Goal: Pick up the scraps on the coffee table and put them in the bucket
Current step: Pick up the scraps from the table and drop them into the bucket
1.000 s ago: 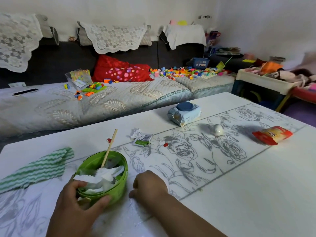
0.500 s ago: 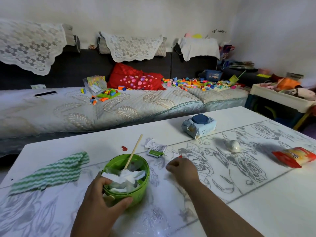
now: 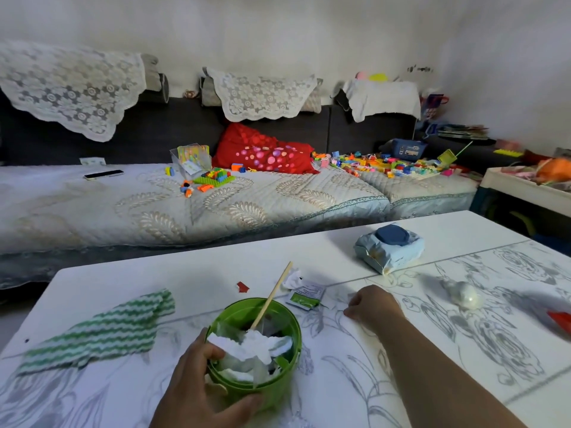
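A green bucket (image 3: pixel 279 392) stands on the white coffee table (image 3: pixel 148 281), stuffed with white tissue, and a wooden stick (image 3: pixel 273 293) leans out of it. My left hand (image 3: pixel 197 393) grips the bucket's near wall. To the right of the bucket, my right hand (image 3: pixel 374 307) rests on the tabletop with its fingers curled shut; whatever is under them is hidden. Behind the bucket lie a red scrap (image 3: pixel 242 286), a torn green-and-white sachet (image 3: pixel 304 297) and a crumpled white scrap (image 3: pixel 292 278). A crumpled white ball (image 3: pixel 462 296) lies further right.
A green striped cloth (image 3: pixel 99 332) lies at the table's left. A pack of wipes (image 3: pixel 389 247) sits toward the far edge, and a red snack packet (image 3: pixel 560 319) is cut off at the right. Beyond the table is a sofa (image 3: pixel 154 211) strewn with toy bricks.
My right hand has moved away from the bucket, forward and to the right, onto the spot where a small red scrap lay; that scrap no longer shows. My left hand stays on the bucket.
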The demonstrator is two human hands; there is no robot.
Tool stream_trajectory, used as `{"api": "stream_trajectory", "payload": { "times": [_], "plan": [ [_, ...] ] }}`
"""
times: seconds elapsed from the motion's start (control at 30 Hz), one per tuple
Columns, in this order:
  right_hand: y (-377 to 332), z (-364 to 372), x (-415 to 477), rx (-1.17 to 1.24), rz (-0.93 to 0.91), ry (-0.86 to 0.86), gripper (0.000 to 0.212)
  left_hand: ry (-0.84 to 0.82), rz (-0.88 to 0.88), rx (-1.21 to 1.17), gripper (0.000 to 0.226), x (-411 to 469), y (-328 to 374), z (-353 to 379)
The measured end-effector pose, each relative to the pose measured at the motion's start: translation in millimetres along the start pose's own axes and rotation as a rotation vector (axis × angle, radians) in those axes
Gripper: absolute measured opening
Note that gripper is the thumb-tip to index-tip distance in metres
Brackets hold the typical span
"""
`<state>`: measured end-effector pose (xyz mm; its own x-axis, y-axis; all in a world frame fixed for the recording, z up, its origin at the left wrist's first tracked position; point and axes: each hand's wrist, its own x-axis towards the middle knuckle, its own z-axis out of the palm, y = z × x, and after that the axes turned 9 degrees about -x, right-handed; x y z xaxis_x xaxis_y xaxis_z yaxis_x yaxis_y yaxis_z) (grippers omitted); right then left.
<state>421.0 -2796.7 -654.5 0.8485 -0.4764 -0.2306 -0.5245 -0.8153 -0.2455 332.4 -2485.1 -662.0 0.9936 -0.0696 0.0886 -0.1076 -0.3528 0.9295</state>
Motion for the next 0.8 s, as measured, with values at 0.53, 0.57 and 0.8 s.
{"api": "stream_trajectory", "payload": {
  "times": [0.53, 0.57, 0.8],
  "plan": [
    [-1, 11, -23, -0.078, -0.012, 0.092, 0.016, 0.001, -0.026, 0.093, 0.059, -5, 22, 8],
    [0, 12, -25, -0.061, -0.004, 0.096, 0.018, 0.001, -0.027, 0.098, 0.059, -5, 23, 8],
    [-2, 1, -40, 0.025, -0.088, 0.054, 0.029, -0.017, -0.044, 0.101, 0.059, -6, 30, 6]
  ]
}}
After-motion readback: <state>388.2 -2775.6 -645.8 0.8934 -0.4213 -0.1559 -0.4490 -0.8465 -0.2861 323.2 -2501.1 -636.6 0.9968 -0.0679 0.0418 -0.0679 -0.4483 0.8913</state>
